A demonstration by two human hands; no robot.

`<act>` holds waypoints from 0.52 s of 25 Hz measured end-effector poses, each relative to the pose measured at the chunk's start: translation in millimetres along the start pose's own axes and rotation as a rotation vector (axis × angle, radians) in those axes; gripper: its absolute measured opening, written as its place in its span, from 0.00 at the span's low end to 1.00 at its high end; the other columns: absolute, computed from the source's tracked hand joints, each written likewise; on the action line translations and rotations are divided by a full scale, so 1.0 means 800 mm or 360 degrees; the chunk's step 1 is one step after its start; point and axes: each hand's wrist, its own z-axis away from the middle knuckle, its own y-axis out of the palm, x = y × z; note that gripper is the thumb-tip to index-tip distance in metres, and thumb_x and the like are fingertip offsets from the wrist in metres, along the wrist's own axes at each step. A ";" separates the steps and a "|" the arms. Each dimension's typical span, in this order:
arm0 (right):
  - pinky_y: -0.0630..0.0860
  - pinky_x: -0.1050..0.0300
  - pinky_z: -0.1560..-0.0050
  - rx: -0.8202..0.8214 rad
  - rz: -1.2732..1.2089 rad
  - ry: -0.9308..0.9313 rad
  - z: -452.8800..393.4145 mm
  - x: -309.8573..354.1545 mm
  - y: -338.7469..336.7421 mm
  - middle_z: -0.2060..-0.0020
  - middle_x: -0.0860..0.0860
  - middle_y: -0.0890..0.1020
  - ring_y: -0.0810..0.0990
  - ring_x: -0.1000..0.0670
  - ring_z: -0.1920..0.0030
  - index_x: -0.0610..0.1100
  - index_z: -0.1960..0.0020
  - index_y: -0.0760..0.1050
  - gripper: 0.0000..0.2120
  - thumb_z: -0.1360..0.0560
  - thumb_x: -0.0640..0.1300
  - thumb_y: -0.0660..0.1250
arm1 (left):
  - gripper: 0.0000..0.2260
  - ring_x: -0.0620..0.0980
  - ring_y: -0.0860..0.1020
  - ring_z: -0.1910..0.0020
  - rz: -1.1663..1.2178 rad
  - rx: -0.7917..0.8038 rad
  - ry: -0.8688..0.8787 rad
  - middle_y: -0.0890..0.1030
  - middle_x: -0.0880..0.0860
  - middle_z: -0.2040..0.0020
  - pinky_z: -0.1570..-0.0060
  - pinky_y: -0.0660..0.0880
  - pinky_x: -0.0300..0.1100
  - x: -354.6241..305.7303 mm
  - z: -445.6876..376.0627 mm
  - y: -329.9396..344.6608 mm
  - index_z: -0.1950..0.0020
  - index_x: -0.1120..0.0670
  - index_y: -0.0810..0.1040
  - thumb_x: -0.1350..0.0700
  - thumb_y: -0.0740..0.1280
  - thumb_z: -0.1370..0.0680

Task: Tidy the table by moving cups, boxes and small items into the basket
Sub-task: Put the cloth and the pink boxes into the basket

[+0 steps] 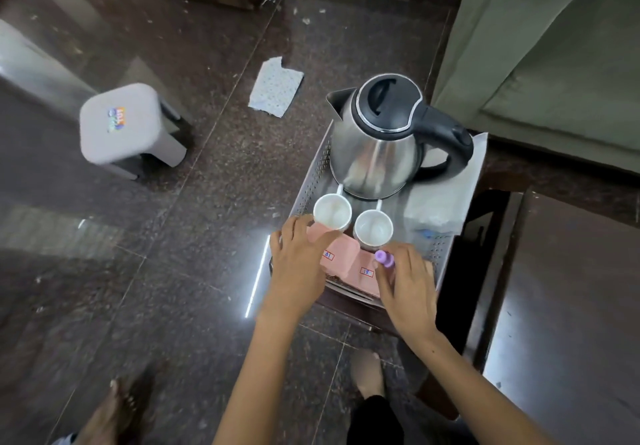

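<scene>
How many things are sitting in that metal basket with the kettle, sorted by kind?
Kettle: 1, steel with a black lid and handle
White cups: 2
Pink boxes: 2 visible
Small purple item: 1, at the right hand's fingertips
White folded cloth or paper: 1
Total: 7 in the basket, though the hands may hide more.

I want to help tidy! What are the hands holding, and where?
The right hand pinches a small purple item by its near end. The left hand rests on a pink box.
</scene>
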 end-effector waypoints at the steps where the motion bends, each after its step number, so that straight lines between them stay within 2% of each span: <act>1: 0.65 0.53 0.55 -0.0006 0.0030 0.0000 0.001 0.000 0.002 0.53 0.51 0.77 0.75 0.47 0.55 0.48 0.48 0.69 0.07 0.24 0.48 0.60 | 0.29 0.54 0.62 0.36 0.0021 -0.0004 -0.0040 0.70 0.55 0.36 0.42 0.54 0.46 -0.002 0.004 -0.001 0.40 0.41 0.75 0.61 0.68 0.39; 4: 0.65 0.54 0.53 0.0004 0.0023 0.0044 0.000 0.001 0.003 0.51 0.51 0.77 0.75 0.49 0.53 0.49 0.47 0.69 0.08 0.25 0.48 0.60 | 0.22 0.56 0.67 0.37 0.0175 -0.0063 -0.0243 0.71 0.54 0.36 0.41 0.58 0.49 -0.020 0.017 0.005 0.44 0.44 0.78 0.47 0.68 0.38; 7: 0.67 0.53 0.51 0.0020 0.0041 0.0069 0.000 0.000 0.003 0.50 0.52 0.78 0.77 0.48 0.52 0.49 0.47 0.70 0.08 0.26 0.47 0.60 | 0.24 0.56 0.69 0.37 0.0258 -0.0114 -0.0363 0.72 0.54 0.36 0.43 0.65 0.53 -0.035 0.025 0.019 0.45 0.47 0.79 0.39 0.69 0.38; 11: 0.68 0.52 0.51 0.0006 0.0069 0.0099 -0.001 0.002 0.004 0.50 0.52 0.78 0.77 0.48 0.53 0.48 0.48 0.71 0.08 0.25 0.48 0.59 | 0.23 0.59 0.68 0.38 0.0238 -0.0247 -0.0468 0.72 0.58 0.36 0.44 0.62 0.50 -0.028 0.030 0.028 0.44 0.48 0.80 0.50 0.74 0.38; 13: 0.68 0.52 0.52 0.0006 0.0096 0.0093 0.000 0.001 0.005 0.50 0.52 0.78 0.77 0.48 0.53 0.48 0.48 0.72 0.08 0.25 0.48 0.59 | 0.22 0.58 0.67 0.40 0.0223 -0.0293 -0.0479 0.72 0.58 0.37 0.44 0.60 0.49 -0.021 0.034 0.027 0.44 0.46 0.80 0.52 0.75 0.38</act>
